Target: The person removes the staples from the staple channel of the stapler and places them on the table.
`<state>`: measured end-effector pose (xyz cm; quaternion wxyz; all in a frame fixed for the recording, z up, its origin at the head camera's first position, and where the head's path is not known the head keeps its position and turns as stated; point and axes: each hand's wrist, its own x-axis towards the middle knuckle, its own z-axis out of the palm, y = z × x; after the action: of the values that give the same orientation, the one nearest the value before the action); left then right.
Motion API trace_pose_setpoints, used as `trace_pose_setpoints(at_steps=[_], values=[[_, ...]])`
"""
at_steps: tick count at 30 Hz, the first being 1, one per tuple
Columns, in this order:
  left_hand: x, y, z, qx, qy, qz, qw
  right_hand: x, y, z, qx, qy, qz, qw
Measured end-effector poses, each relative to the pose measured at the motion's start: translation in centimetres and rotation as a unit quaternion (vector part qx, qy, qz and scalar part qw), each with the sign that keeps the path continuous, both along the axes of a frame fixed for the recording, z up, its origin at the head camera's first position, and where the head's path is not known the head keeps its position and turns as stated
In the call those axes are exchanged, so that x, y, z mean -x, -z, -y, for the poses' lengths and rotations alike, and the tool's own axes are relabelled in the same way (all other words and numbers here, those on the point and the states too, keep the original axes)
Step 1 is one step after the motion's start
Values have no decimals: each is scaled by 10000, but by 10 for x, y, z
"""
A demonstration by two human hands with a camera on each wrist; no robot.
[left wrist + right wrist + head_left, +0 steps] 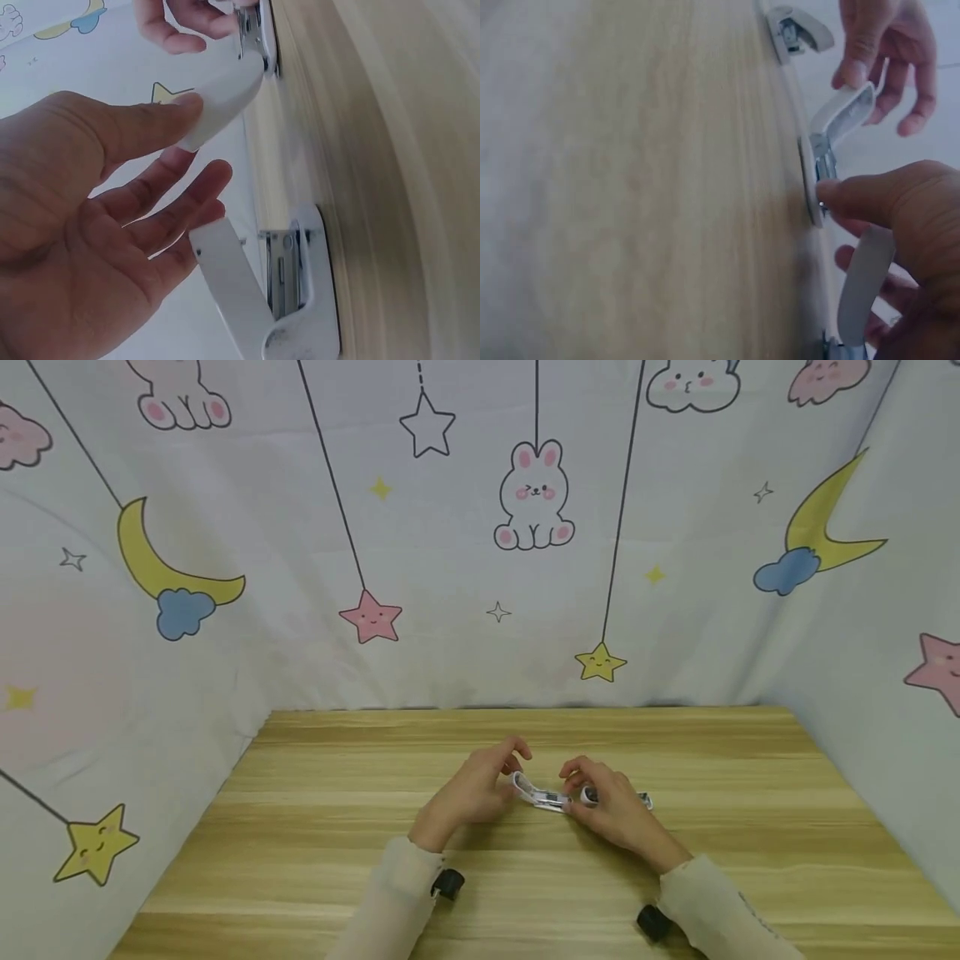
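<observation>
A white stapler (550, 798) lies between the two hands, its top cover swung up from the metal staple channel. My left hand (476, 787) pinches the raised cover (225, 101) between thumb and fingers. At the other end, my right hand (611, 806) holds the front of the channel, the thumb (836, 196) pressing on it. A second white stapler, also with its cover (866, 285) raised, is partly hidden beneath the right hand. Beside the left hand stands a third opened white stapler (322, 292), which the left hand hides in the head view.
All three staplers stand in a row on a wood-grain table (337, 893). A white cloth (450, 552) with printed stars, moons and rabbits hangs behind the table and at both sides. Black wrist devices (448, 884) are worn below both sleeves.
</observation>
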<state>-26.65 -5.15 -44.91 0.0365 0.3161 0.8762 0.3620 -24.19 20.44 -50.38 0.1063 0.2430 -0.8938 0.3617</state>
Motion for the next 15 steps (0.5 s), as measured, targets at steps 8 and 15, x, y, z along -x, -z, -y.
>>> trace_pose_setpoints(at_steps=[8,15], values=[[-1,0,13,225,117,143,9996,-1,-3,1,-759,-407,-609,9944],[0,1,16,289,246,192,9991,-4,-6,3,-894,-352,-660,9932]])
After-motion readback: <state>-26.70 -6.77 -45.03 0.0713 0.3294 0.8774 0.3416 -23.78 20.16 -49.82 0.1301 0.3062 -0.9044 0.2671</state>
